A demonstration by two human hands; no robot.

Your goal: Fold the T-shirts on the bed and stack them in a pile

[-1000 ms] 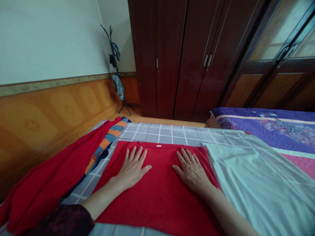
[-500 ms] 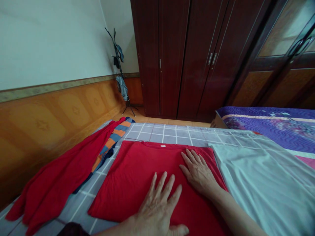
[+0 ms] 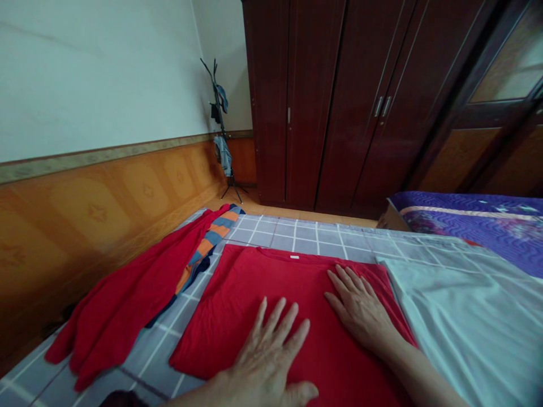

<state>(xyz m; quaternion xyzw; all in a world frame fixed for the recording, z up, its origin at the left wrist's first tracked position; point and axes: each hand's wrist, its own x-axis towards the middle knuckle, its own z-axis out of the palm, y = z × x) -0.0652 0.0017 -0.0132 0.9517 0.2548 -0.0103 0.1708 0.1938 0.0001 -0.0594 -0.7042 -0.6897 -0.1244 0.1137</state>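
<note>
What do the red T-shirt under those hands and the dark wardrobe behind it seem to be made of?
The red T-shirt looks like soft matte knit, perhaps cotton, given its fine wrinkles. The wardrobe looks like polished wood or laminate: glossy reddish-brown panels.

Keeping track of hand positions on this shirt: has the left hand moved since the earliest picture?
Yes: the left hand has moved down the red T-shirt, away from its collar tag and toward the person.

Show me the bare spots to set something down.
Free: grey checked sheet past the collar of the red T-shirt, between striped cloth and pale sheet; also a strip between the red T-shirt and loose red garment. Crowded: the red T-shirt under the left hand and right hand.
</note>
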